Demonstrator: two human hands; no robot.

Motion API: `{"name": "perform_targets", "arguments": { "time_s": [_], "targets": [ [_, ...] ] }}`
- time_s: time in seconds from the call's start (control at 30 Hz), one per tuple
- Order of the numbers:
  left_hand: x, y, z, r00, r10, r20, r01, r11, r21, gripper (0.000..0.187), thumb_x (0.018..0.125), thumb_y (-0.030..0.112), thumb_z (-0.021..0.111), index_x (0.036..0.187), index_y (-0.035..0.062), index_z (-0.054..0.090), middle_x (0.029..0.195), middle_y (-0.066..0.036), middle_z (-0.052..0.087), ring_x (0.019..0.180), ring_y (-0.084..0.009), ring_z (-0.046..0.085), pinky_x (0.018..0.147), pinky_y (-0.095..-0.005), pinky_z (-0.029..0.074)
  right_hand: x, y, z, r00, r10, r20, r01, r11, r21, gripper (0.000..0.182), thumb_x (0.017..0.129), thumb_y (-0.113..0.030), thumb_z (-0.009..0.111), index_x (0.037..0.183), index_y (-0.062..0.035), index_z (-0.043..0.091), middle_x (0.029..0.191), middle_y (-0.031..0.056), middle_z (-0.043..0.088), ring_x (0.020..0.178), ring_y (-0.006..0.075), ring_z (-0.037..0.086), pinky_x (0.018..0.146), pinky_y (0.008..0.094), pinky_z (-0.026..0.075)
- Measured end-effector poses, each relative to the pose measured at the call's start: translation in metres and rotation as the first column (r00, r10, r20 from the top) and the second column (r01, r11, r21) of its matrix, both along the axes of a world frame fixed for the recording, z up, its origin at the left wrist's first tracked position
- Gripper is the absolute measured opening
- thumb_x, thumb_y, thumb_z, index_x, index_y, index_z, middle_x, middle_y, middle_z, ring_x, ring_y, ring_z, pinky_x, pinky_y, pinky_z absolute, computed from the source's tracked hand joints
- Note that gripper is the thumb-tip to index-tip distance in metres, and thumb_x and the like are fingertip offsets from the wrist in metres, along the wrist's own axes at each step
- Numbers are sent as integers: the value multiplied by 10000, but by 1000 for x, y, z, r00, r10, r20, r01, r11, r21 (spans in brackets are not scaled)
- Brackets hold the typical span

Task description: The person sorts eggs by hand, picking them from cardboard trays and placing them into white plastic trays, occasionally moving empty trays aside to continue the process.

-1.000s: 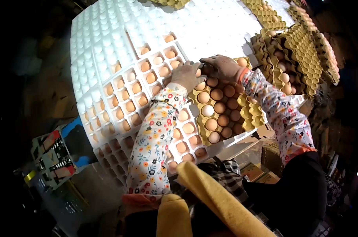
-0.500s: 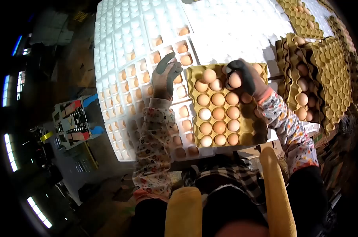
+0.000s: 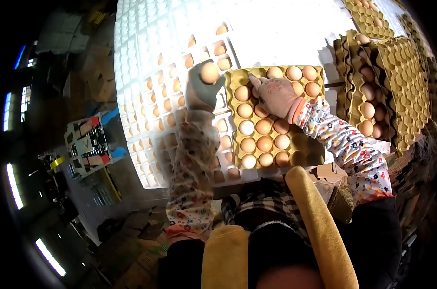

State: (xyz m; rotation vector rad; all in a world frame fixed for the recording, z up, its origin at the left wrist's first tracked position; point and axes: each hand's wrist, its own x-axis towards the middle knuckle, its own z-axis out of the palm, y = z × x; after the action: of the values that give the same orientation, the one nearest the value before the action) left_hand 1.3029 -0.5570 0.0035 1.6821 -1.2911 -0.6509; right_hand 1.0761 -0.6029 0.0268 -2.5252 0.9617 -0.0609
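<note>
In my gloved left hand (image 3: 202, 86) is a brown egg (image 3: 209, 73), held above the white trays (image 3: 146, 179), just left of the pulp egg tray. My gloved right hand (image 3: 276, 96) reaches over the upper left cells of the brown pulp egg tray (image 3: 309, 144), its back towards me. One finger stretches out towards the far left cells; the rest are partly hidden beneath the hand. Several eggs sit in the pulp tray around it, such as a pale egg (image 3: 247, 127) and a brown egg (image 3: 264, 144). The tray's near right cells hold no eggs.
Brown eggs sit in part of the white trays. To the right stand stacked pulp trays (image 3: 404, 91), with eggs (image 3: 367, 110) showing between layers. Another pulp tray (image 3: 367, 24) lies at the far right. A metal frame (image 3: 89, 146) stands off to the left.
My left hand, empty before, now holds an egg. My right hand, which held an egg, has shifted left over the pulp tray and turned its back up; that egg no longer shows in it.
</note>
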Motion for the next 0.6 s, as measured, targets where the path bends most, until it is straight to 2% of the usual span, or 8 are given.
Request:
{"name": "perform_targets", "arguments": {
  "time_s": [0.07,0.1,0.13,0.2,0.27,0.4,0.47,0.6],
  "targets": [
    [11,2,-14,975,42,-218,-37,999,30,351,777,129,772,1037,-13,583,971,-88,634,861,-176,612,743,-298,538,-4,-8,19,1000,-14,-4,14,995,103,611,793,-211,662,1357,-65,474,927,135,653,859,273,635,756,372,496],
    [17,2,-2,982,-134,131,132,991,19,352,793,164,755,1068,19,592,973,-97,628,846,-198,618,755,-308,538,-12,-13,28,974,-134,181,66,939,337,583,802,-171,641,1328,13,469,951,134,674,922,265,642,787,371,509],
    [15,-4,8,821,-98,-562,289,921,262,402,822,287,716,1120,42,602,996,-130,638,907,-241,632,831,-352,523,-24,-12,40,854,-453,254,79,596,799,500,839,-117,606,1310,1,487,937,94,656,872,183,637,729,315,531],
    [-22,-1,29,861,-436,262,265,824,501,413,869,355,647,1136,42,612,1006,-145,641,974,-238,633,863,-357,507,-42,-10,27,564,-760,323,-202,252,946,450,862,-90,596,1293,-2,503,891,49,623,822,124,621,666,261,535],
    [-31,6,25,613,-540,577,328,838,436,456,858,414,630,1149,64,648,1072,-202,645,1024,-282,626,881,-402,494,-46,-13,22,720,-629,295,-228,187,955,414,866,-89,596,1266,-11,523,926,51,617,785,141,629,644,254,539],
    [-2,16,26,905,-333,-263,415,822,389,430,868,300,614,1212,44,599,1136,-169,625,963,-248,630,853,-340,508,-13,8,51,971,153,-183,-140,987,83,467,734,-259,751,1158,-114,621,1204,174,526,947,242,612,777,350,518],
    [9,36,13,531,25,-847,297,931,214,279,882,138,584,1119,1,636,1133,-147,624,850,-218,637,821,-304,521,4,18,37,874,240,-422,-266,964,-2,512,695,-341,776,1120,-98,630,1212,147,480,1084,314,509,878,401,490],
    [5,31,45,840,-421,-341,493,855,159,346,843,248,643,1144,78,634,1043,-123,605,835,-164,608,804,-278,513,-5,10,47,969,141,-204,-118,986,121,441,745,-358,716,1103,-107,657,1256,197,496,1062,329,554,868,402,487]
  ]
}}
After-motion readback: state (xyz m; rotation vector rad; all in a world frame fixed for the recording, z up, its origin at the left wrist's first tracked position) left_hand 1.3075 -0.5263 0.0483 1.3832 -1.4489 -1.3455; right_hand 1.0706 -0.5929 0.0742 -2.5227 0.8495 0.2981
